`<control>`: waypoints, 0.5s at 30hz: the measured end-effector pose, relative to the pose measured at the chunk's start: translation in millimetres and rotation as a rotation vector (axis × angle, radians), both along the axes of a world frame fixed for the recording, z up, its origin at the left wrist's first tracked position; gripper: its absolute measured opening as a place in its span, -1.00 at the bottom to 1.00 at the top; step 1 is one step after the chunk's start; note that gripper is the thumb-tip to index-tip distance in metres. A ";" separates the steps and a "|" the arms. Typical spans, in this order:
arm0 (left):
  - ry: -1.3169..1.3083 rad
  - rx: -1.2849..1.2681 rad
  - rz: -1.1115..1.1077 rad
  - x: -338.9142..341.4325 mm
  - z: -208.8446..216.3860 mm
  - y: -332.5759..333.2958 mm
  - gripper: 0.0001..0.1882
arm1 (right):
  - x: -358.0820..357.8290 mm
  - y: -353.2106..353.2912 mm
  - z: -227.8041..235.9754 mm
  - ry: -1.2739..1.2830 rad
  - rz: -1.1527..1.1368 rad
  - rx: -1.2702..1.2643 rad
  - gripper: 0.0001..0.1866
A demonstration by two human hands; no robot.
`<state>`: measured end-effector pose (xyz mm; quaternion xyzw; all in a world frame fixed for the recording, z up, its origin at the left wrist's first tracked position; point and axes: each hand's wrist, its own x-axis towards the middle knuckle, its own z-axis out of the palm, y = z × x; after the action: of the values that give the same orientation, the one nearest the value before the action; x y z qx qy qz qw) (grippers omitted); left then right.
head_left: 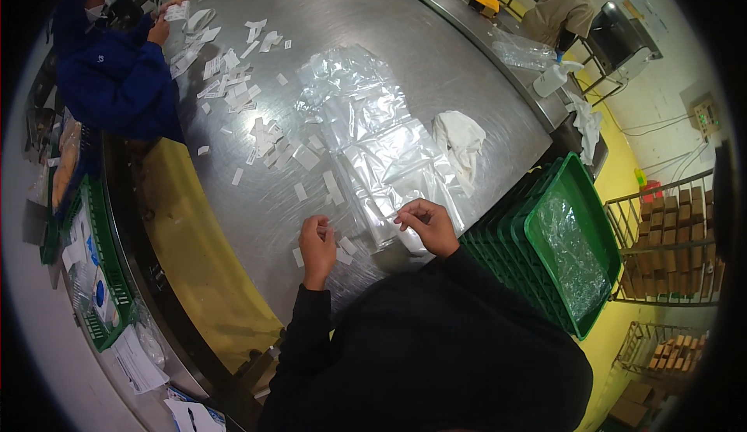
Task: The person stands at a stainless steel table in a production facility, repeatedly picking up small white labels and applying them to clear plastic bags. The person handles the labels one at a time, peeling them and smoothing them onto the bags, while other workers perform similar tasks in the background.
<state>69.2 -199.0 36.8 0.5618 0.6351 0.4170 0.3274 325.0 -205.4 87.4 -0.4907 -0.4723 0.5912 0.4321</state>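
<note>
A pile of clear plastic bags [397, 163] lies flat on the metal table [459, 58] in front of me, shiny and partly overlapping. Over the near end of these bags is my right hand [429, 228], its thumb and fingertips pinched together; what sits between them is too small to make out. My left hand [317, 250] hovers left of the bags, fingers curled in toward the thumb, and I cannot make out anything in it. Small white paper labels [333, 187] lie scattered close by, some beside the left hand. A crumpled white cloth [459, 140] rests right of the bags.
Stacked green crates [580, 253] stand at the table's right edge, the top one holding clear plastic. More labels [233, 82] spread toward a co-worker in blue [117, 82] at far left. A spray bottle [551, 80] and yellow tape dispenser [484, 1] sit on the right-hand counter.
</note>
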 end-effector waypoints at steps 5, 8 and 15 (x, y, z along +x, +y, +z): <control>-0.424 -0.079 -0.199 29.4 25.1 -2.8 -0.74 | -1.4 -1.9 8.3 -0.060 0.115 0.145 -0.89; -0.631 -0.170 -0.382 47.9 57.3 0.1 -0.71 | -4.7 1.0 22.3 -0.207 0.190 0.246 -0.85; -0.561 -0.182 -0.419 52.5 49.8 5.5 -0.74 | -10.2 4.9 14.8 -0.175 0.097 0.175 -0.79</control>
<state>121.7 -193.5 86.6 0.5119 0.4261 0.4208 0.6158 314.8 -200.5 102.2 -0.4775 -0.5809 0.5230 0.4012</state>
